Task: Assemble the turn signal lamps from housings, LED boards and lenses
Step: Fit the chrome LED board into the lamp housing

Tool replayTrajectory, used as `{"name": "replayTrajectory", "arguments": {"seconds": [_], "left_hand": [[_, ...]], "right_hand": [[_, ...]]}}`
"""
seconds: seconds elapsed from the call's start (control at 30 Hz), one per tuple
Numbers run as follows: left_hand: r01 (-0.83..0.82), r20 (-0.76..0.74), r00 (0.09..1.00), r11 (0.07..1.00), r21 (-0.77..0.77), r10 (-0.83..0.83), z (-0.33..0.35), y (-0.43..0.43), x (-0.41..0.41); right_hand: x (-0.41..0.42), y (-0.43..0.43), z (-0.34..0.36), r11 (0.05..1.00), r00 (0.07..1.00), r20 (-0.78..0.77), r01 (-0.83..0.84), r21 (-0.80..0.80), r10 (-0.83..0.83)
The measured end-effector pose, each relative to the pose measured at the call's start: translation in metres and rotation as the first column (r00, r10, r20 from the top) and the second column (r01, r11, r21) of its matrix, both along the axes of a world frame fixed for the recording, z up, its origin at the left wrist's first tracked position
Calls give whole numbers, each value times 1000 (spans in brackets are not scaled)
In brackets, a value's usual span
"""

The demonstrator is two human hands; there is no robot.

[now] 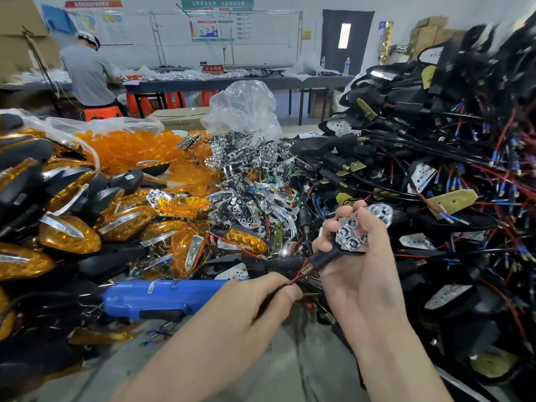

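My right hand (356, 256) grips a black lamp housing (327, 258) with a chrome reflector (352, 233) seated in it, held above the table's front. The fingers curl over the reflector's top. My left hand (261, 303) pinches the housing's red and black wires (295, 278) just below its threaded stem. Loose chrome reflectors (243, 181) are heaped in the middle. Orange lenses (130, 149) fill a clear bag at the back left. Finished orange and black lamps (69, 216) pile up on the left. Wired black housings (435, 158) tower on the right.
A blue electric screwdriver (162, 297) lies just left of my left hand. A crumpled clear plastic bag (243, 108) stands behind the reflectors. A person in grey (87, 74) sits at a far table at the back left, beside orange stools (171, 100).
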State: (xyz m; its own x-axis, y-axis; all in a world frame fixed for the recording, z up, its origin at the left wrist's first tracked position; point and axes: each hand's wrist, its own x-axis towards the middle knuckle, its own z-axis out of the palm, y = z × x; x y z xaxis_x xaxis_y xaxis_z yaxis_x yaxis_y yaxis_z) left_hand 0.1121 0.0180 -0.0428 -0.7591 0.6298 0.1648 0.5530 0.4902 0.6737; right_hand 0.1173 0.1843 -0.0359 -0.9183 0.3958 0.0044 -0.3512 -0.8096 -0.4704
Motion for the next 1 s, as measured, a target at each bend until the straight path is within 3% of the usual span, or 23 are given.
{"name": "replayTrajectory", "arguments": {"seconds": [0.37, 1.0], "left_hand": [[36, 56, 998, 999, 39, -39, -1, 1, 0], [32, -61, 998, 991, 127, -24, -5, -2, -5]], "right_hand": [[2, -10, 1, 996, 996, -58, -58, 66, 62], [3, -10, 4, 998, 996, -74, -50, 41, 53]]}}
